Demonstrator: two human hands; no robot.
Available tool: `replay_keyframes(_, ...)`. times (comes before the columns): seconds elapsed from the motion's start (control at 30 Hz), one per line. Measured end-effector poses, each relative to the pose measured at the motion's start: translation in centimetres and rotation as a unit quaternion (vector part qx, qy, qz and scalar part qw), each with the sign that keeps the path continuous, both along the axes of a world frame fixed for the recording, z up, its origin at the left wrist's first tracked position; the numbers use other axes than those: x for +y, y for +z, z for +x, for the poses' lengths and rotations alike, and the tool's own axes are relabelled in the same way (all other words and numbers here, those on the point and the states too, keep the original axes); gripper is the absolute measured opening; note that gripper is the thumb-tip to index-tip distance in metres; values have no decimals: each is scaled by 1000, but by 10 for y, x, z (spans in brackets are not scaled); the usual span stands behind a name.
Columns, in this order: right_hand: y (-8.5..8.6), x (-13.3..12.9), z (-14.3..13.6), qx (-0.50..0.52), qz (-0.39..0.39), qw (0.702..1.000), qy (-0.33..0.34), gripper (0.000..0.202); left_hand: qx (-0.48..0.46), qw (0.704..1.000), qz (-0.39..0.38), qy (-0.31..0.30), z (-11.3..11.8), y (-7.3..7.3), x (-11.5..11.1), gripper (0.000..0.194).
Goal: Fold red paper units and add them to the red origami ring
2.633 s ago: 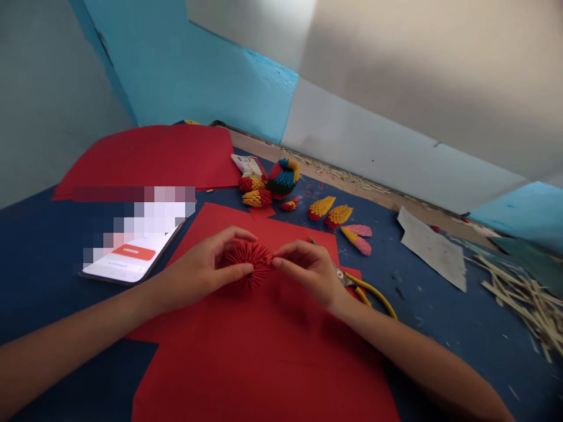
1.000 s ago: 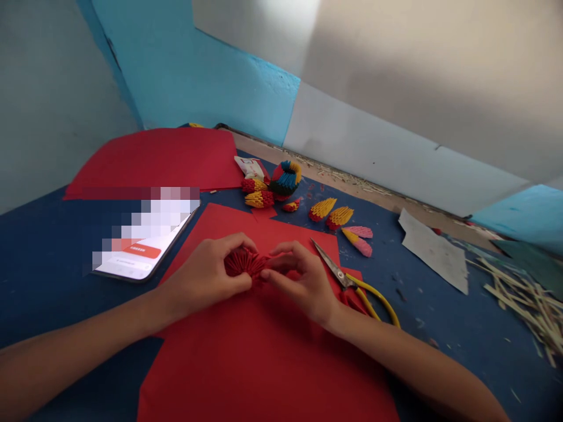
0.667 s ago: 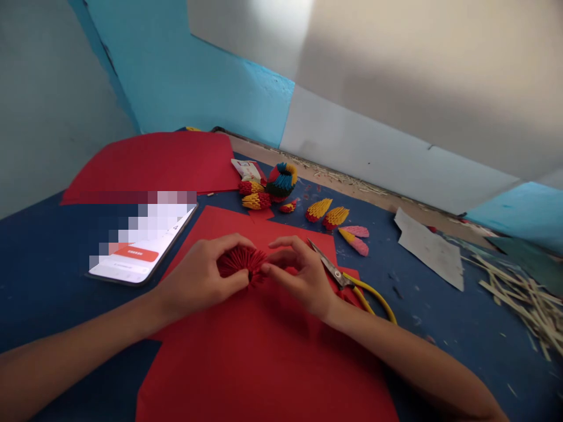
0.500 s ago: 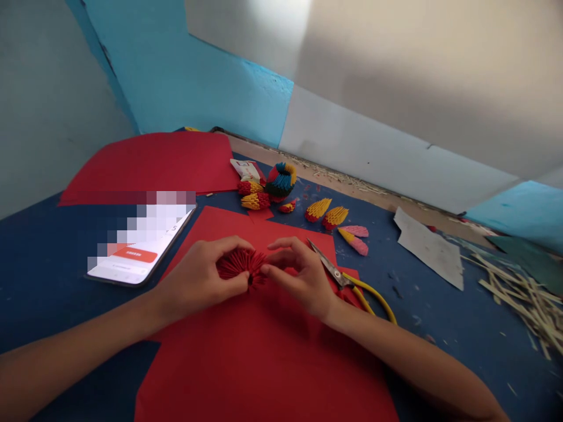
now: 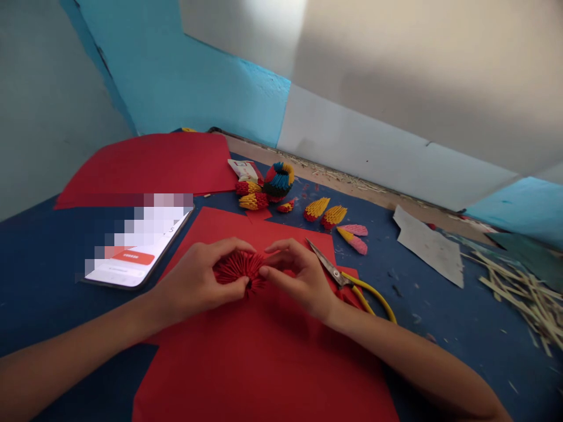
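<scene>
Between my hands is a round red folded-paper piece (image 5: 240,269), its many narrow pleats fanning out around a dark centre. My left hand (image 5: 209,272) curls round its left side, thumb at the near edge and fingers over the far edge. On the right side, my right hand (image 5: 299,272) pinches the rim with thumb and fingertips. Both hands are over large red paper sheets (image 5: 264,351) on a blue table (image 5: 53,281). Just right of my right hand lie scissors (image 5: 336,274) with yellow handles, blades pointing away and to the left.
A phone (image 5: 132,264) with a lit screen lies left. Beyond are another red sheet (image 5: 149,164), a multicoloured folded-paper model (image 5: 279,180) and several yellow-red paper pieces (image 5: 316,209). A grey paper scrap (image 5: 428,249) and pale strips (image 5: 523,299) lie to the right, near the wall.
The pleated paper piece has turned or tilted slightly between my hands, showing a little more of its pleats. Both hands keep nearly the same hold; the view has shifted slightly.
</scene>
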State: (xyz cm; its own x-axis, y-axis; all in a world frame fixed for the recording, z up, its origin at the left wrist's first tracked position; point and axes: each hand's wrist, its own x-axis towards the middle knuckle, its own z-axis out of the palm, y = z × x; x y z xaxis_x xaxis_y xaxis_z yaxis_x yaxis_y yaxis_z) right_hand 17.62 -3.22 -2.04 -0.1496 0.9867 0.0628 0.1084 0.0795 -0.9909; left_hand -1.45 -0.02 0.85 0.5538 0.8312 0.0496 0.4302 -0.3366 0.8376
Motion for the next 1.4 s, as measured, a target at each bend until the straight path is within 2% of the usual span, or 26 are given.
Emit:
replay_keyframes(0.4,0,-1,0,14,-2,1000,2,26,12,1000,-10,-9,-1,0,2,26)
replay_keyframes(0.8,-4,-2,2,-23,59,998,22,23,-4,1000,-10,-24,-4,-4,2,28)
replay_keyframes(1.03,-1,7,7,-27,24,999,19,24,-11,999,-25,-31,-2,-8,5,36)
replay_keyframes(1.13,-1,9,7,-23,13,999,47,20,-9,1000,-1,-20,-1,-12,6,37)
replay_keyframes(1.2,-1,9,6,-27,16,998,53,19,-6,999,10,-34,0,-13,6,33)
replay_keyframes(1.4,1,6,3,-103,70,992,12,14,-8,998,-11,-68,2,-11,2,28)
